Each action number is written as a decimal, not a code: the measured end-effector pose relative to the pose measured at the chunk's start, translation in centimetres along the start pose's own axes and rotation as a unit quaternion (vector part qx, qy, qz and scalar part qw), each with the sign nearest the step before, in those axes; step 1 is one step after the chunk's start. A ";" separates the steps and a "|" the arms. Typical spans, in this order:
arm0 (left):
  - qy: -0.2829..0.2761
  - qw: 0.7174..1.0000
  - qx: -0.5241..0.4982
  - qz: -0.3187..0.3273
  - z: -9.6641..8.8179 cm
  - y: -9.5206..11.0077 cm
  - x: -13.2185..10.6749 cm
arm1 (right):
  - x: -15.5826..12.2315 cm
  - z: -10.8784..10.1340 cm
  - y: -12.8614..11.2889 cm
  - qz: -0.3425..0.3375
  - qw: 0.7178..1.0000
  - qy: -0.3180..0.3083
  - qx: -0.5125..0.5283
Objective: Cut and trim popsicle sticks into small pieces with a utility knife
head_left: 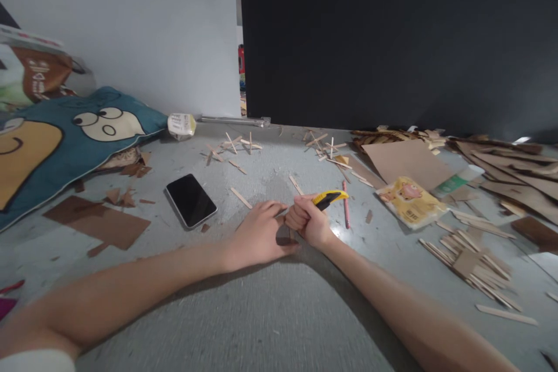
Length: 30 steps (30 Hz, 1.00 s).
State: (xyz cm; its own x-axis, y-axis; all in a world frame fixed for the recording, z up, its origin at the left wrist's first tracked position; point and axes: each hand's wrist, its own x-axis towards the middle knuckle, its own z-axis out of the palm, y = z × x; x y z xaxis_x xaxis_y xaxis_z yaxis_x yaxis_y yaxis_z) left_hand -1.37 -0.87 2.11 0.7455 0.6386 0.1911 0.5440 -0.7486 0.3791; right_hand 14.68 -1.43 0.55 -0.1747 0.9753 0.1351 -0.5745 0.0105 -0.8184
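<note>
My right hand (308,221) is wrapped around a yellow and black utility knife (326,199), whose back end sticks out past the fist to the right; the blade is hidden. A thin wooden craft stick (296,185) shows beyond the fist, and a short part of it appears below. My left hand (261,232) lies on the surface against the right one, fingers and thumb curved around the stick and bracing it; their exact contact is partly hidden. Another loose stick (241,197) lies just beyond my left hand. A red pencil-like rod (346,204) is right of the knife.
A black phone (190,200) and brown cardboard (98,222) lie left, before a blue cartoon pillow (108,116). Small crossed-stick assemblies (250,144) stand ahead. On the right are a yellow packet (410,202), a glue tube (460,180), piled sticks (475,261) and cardboard strips (514,174).
</note>
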 end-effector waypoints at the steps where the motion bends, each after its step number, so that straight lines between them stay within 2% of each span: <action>1: 0.002 1.000 -0.001 -0.001 0.1 0.0 0.0 | 0.0 0.0 0.1 -0.001 1.000 -0.004 -0.002; 12: -0.003 1.000 -0.016 -0.014 0.2 -0.2 0.1 | 0.3 0.0 0.3 0.000 1.000 0.020 0.007; 20: 0.015 0.999 -0.037 -0.027 0.3 -0.2 0.1 | 0.4 0.4 0.4 -0.006 0.999 0.036 0.013; 30: 0.035 0.998 -0.044 -0.018 0.3 -0.4 0.4 | 1.1 0.2 0.0 0.037 0.984 0.160 0.064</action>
State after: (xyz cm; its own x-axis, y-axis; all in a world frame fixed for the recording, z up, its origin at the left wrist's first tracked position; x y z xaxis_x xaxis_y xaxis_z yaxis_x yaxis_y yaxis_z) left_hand -1.17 -0.42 1.74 0.6952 0.6782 0.2383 0.5314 -0.7081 0.4649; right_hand 14.29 -0.40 0.83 0.0300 0.9921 -0.1221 -0.6696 -0.0708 -0.7393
